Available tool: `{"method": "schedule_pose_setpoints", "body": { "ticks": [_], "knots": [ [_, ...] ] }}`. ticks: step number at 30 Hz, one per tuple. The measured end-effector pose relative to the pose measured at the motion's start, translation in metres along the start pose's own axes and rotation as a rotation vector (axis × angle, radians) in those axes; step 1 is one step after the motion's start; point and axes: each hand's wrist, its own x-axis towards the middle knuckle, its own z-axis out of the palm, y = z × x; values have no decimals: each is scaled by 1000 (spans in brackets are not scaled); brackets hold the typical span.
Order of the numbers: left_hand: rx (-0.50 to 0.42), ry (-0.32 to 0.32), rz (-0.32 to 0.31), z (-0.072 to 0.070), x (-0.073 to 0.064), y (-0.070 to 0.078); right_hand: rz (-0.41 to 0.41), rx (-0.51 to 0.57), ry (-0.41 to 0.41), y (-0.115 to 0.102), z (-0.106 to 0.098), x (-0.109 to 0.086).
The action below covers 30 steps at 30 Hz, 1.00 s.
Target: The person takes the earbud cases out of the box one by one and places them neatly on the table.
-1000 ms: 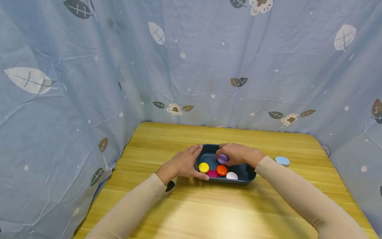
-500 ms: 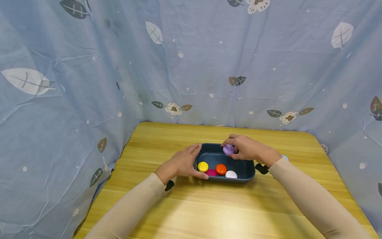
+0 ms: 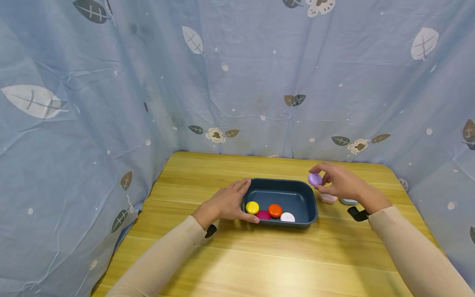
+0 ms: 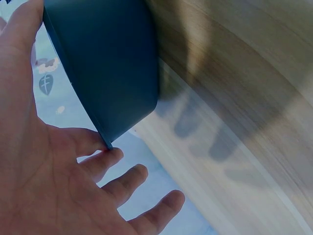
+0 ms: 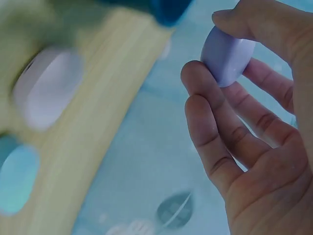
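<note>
A dark blue rectangular tray (image 3: 283, 197) with rounded corners stands on the table. My left hand (image 3: 229, 202) holds its left end, thumb along the front rim and fingers at the back rim; in the left wrist view two fingers touch the tray's rim and the others stick out past it. To the right of the tray, my right hand (image 3: 339, 181) pinches a smooth purple rounded disc (image 5: 227, 56) between thumb and fingers, up in the air. Inside the tray lie a yellow disc (image 3: 252, 207), a magenta disc (image 3: 263, 215), an orange disc (image 3: 275, 210) and a white disc (image 3: 287, 217).
Beneath the right hand, a pale pink oval piece (image 3: 328, 199) and a light blue oval piece (image 3: 349, 201) lie on the wooden table (image 3: 259, 260), right of the tray. A blue patterned curtain (image 3: 237, 82) surrounds the table's back and sides.
My right hand has lifted the purple disc out of the tray and carried it right, past the rim. My left hand and the tray stay in place.
</note>
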Motion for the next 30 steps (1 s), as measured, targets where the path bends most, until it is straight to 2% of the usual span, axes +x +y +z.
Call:
{"method": "schedule_pose_setpoints", "body": {
  "ticks": [6, 15, 19, 25, 30],
  "knots": [
    [3, 2, 1, -1, -1, -1, 72, -20, 46, 32, -13, -35],
    [0, -2, -3, -2, 0, -1, 161, -45, 120, 81, -14, -78],
    [-1, -3, -3, -1, 0, -1, 196, -73, 123, 98, -15, -92],
    [-4, -3, 0, 0, 0, -1, 282, -47, 89, 117, -11, -109],
    [-3, -4, -2, 0, 1, 0, 305, -113, 87, 127, -4, -118]
  ]
}}
